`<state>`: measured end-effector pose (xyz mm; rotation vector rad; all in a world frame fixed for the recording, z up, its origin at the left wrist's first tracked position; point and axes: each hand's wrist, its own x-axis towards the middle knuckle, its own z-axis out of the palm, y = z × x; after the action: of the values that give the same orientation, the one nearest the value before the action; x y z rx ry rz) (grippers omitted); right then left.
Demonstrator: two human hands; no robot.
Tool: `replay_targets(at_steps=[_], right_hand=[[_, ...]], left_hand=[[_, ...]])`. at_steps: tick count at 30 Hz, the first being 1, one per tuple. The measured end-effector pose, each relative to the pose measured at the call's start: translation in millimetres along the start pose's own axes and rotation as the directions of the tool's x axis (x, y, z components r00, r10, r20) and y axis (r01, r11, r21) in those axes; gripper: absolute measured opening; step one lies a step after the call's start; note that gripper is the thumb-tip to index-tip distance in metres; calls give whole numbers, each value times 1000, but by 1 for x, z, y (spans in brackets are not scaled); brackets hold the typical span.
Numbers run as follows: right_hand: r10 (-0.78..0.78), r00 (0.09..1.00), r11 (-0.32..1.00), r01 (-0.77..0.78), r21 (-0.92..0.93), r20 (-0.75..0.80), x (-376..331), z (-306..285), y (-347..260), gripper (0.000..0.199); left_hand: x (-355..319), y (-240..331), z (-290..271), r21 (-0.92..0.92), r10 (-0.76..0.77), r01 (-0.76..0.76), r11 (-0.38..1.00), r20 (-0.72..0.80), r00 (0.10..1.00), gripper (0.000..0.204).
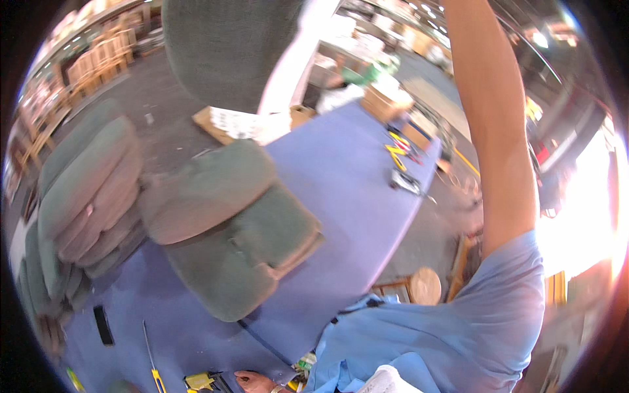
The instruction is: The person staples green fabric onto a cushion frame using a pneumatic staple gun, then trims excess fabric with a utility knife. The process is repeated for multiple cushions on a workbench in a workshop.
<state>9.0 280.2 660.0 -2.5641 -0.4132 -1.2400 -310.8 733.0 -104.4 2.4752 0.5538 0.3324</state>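
Observation:
My right arm rises from the blue sleeve and leaves at the top edge, so the hand is out of view. Ahead, a dark green padded cushion (229,49) is up off the table, its lower edge and a pale side strip showing; what holds it is cut off. At the bottom edge my left hand (257,381), with a band at the wrist, has its fingers curled beside a yellow-and-black tool (204,382). Whether they grip it is unclear. Two green cushions lie overlapping on the blue table, an upper one (209,190) and a lower one (226,288).
A stack of green cushions (92,196) stands at the left. On the blue tabletop (341,190) lie a black phone-like slab (103,325), a yellow-handled screwdriver (157,378) and yellow pliers (396,154). Cardboard boxes (386,101) are at the far corner; a round wooden stool (424,286) stands right.

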Motion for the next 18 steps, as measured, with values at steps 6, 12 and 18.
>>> replay_targets(at_steps=[6,12,18], right_hand=[[432,897,869,-386,-310,94,-126,-93,65,66],[559,789,827,-504,-250,256,-292,-52,221,72],[711,690,700,-713,-41,137,-463,11,267,56]], left_hand=[[10,13,-8,-92,49,-47,995,19,999,44],[34,80,-21,-286,10,-46,957,-128,992,46],[25,284,-23,-534,139,-183,826,-122,983,46]])
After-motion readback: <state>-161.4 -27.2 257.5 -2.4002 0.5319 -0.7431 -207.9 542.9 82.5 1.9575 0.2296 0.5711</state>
